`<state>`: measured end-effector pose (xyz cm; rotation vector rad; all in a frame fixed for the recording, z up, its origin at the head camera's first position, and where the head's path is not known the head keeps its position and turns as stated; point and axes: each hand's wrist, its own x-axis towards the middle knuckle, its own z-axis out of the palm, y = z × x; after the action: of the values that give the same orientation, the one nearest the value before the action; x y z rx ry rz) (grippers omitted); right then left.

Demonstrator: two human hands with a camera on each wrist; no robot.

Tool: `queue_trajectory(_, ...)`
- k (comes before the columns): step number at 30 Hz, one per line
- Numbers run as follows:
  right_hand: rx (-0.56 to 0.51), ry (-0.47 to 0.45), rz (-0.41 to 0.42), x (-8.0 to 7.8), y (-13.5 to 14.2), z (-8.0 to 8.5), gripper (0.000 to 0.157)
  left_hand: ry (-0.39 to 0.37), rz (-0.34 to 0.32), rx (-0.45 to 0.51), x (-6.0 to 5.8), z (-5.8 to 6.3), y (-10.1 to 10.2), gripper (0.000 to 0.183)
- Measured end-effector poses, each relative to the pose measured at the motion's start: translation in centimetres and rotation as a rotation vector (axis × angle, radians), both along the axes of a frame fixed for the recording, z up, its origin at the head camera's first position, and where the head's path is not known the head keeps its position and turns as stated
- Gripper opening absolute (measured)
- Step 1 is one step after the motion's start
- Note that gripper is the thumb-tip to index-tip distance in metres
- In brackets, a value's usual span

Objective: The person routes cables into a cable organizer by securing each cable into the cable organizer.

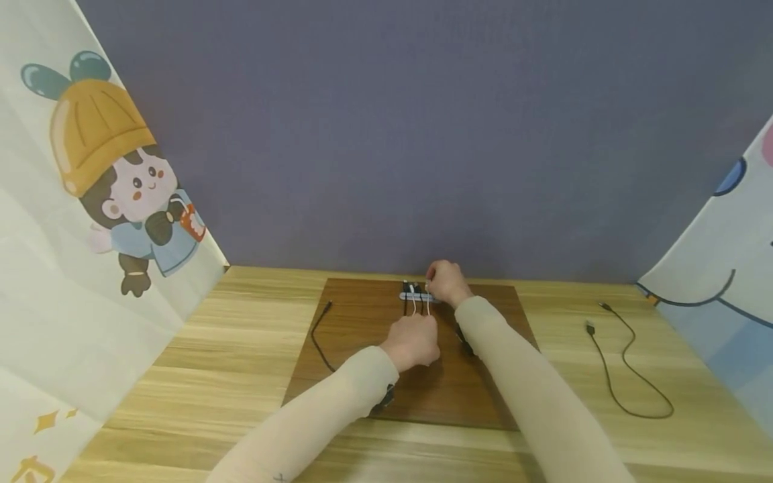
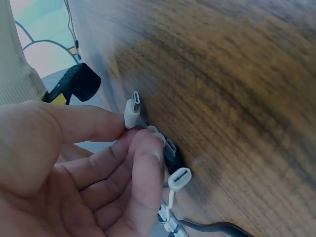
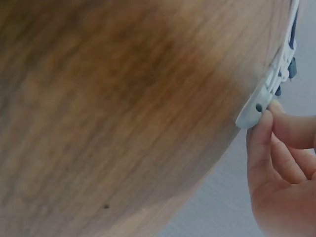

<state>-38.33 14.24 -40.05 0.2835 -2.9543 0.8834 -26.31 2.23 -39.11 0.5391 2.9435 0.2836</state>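
A pale cable organizer strip (image 1: 418, 296) lies near the far edge of the dark wooden board, with several black and white cables running through it. My left hand (image 1: 413, 341) is at the near side of the strip. In the left wrist view its thumb and forefinger pinch a white charging cable by its plug (image 2: 132, 113). A black plug (image 2: 172, 154) and another white plug (image 2: 179, 178) sit beside these fingers. Beyond the strip, my right hand (image 1: 448, 282) pinches the white cable (image 1: 428, 292) close to the strip's right end; fingertips partly hide its end.
The dark wooden board (image 1: 417, 406) lies on a light wood table (image 1: 241, 349). A loose black cable (image 1: 314, 337) curves at the board's left. Another dark USB cable (image 1: 610, 386) lies looped on the table at right. A grey panel (image 1: 423, 134) rises behind.
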Motion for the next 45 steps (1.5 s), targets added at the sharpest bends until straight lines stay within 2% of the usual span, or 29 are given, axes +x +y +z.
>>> queue_trajectory(5, 0.055, -0.006, 0.003, -0.1, -0.4, 0.1, 0.021, 0.023, -0.022, -0.027, 0.2, 0.1, 0.1, 0.013)
queue_trajectory(10, 0.091, -0.072, 0.007, 0.0, -0.5, 0.4, 0.024, 0.028, -0.037, -0.034, 0.4, 0.1, 0.2, 0.012)
queue_trajectory(14, 0.058, -0.082, 0.028, 0.0, -0.2, 0.3, 0.025, 0.044, -0.051, -0.037, 0.5, 0.2, 0.0, 0.021)
queue_trajectory(20, -0.032, -0.070, 0.020, -0.1, 0.5, -0.1, 0.021, 0.027, -0.051, -0.049, 0.6, 0.3, 0.0, 0.031)
queue_trajectory(30, -0.012, -0.029, 0.077, 0.1, 0.9, -0.1, 0.020, 0.020, -0.066, -0.052, 0.7, 0.4, 0.0, 0.031)
queue_trajectory(37, -0.007, -0.008, 0.102, 1.3, 2.1, -0.1, 0.026, -0.006, -0.064, -0.049, 0.6, 0.3, 0.0, 0.032)
queue_trajectory(45, 0.037, -0.008, 0.118, 3.0, 5.3, 0.7, 0.023, -0.024, -0.041, 0.000, 0.7, 0.4, -0.3, 0.032)
